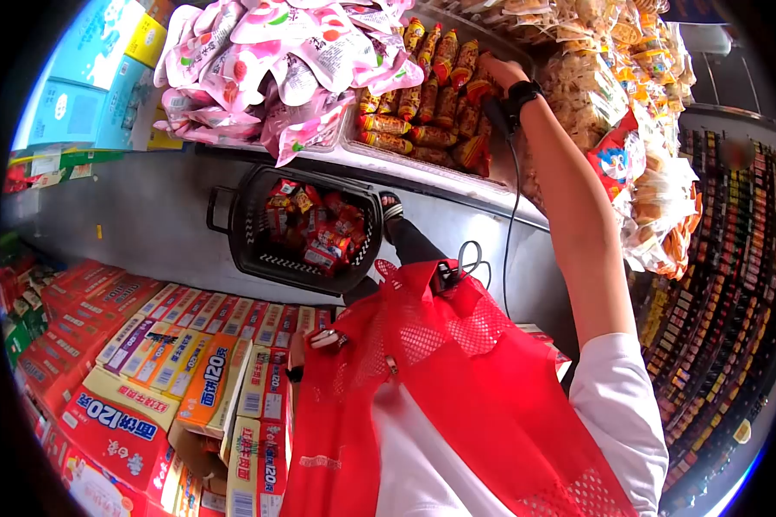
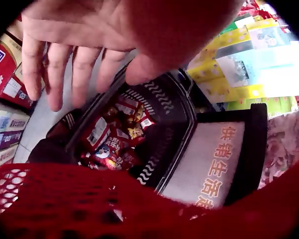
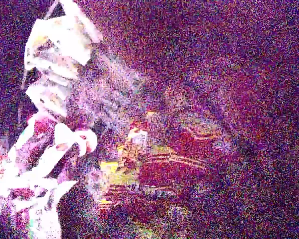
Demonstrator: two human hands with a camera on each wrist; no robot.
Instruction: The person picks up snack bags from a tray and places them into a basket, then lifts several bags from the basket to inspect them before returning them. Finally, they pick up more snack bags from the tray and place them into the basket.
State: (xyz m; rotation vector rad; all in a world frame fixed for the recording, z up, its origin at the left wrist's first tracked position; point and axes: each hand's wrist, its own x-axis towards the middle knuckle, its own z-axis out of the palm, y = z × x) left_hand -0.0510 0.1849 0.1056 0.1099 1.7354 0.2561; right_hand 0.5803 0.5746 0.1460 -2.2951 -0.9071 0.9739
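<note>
My right hand (image 1: 502, 74), with a black band (image 1: 522, 91) at the wrist, reaches into the back right of a clear bin (image 1: 405, 162). Several yellow-and-red wrapped, sausage-shaped snacks (image 1: 444, 59) lie there in rows. Its fingertips are down among the wrappers, partly hidden, and I cannot tell whether they grip one. Heavy noise covers the right wrist view. In the left wrist view my left hand (image 2: 102, 32) holds nothing, its fingers extended and palm showing. Beyond it on the floor is a black shopping basket (image 1: 372, 228) with small red snack packets (image 1: 329, 231) inside.
Pink-and-white bags (image 1: 276, 52) are heaped left of the bin; clear bags of snacks (image 1: 578, 95) pile up on its right. Stacked noodle boxes (image 1: 129, 422) stand at the lower left. A dark cable (image 1: 515, 202) hangs from the right wrist, in front of the counter.
</note>
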